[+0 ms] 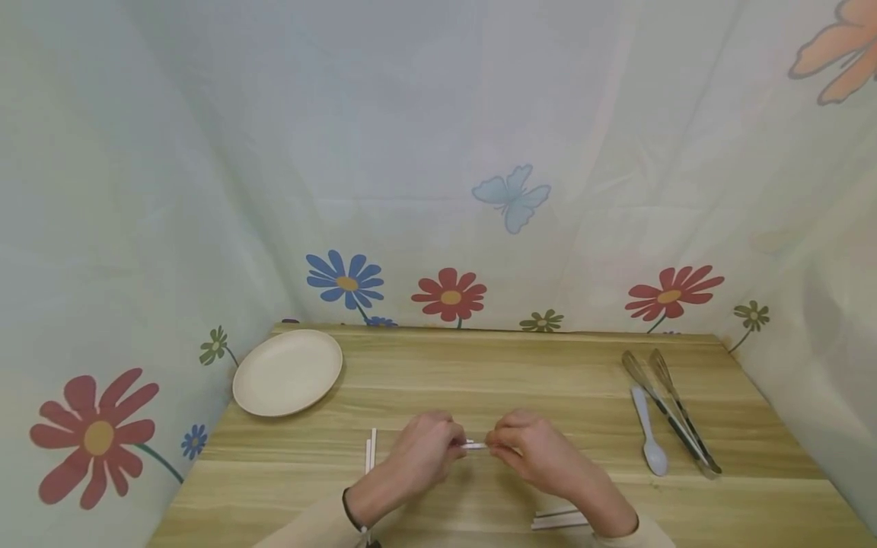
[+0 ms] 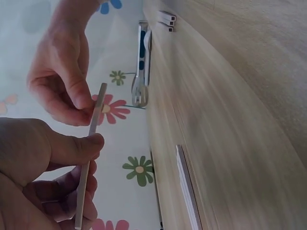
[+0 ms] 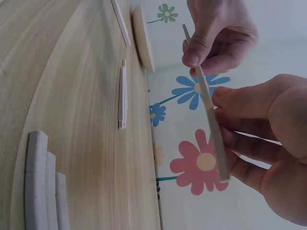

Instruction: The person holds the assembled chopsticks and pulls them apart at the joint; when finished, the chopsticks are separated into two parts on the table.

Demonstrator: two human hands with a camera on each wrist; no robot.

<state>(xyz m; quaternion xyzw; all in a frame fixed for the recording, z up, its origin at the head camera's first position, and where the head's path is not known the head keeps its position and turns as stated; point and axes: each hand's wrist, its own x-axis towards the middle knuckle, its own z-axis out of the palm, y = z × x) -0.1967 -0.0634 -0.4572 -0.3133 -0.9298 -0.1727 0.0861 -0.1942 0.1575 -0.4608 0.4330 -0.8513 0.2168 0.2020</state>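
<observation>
Between my hands, raised above the table, is a thin white stick (image 1: 474, 446) with squared edges. My left hand (image 1: 422, 450) pinches one part of it between thumb and fingers. My right hand (image 1: 537, 450) pinches it farther along, thumb against fingertips. In the left wrist view the stick (image 2: 91, 153) slants past both hands, its ends sticking out. The right wrist view has the stick (image 3: 211, 120) whole and straight, with the right fingers (image 3: 244, 134) along its nearer part. More white sticks (image 3: 123, 96) lie in a bunch on the tabletop behind it.
Two white sticks (image 1: 370, 450) lie left of my left forearm, and several more (image 1: 558, 519) beside my right wrist. A cream plate (image 1: 288, 373) occupies the back left corner. At the right are a pale spoon (image 1: 647, 434) and metal tongs (image 1: 674, 415). A flowered curtain (image 1: 411, 152) surrounds the table.
</observation>
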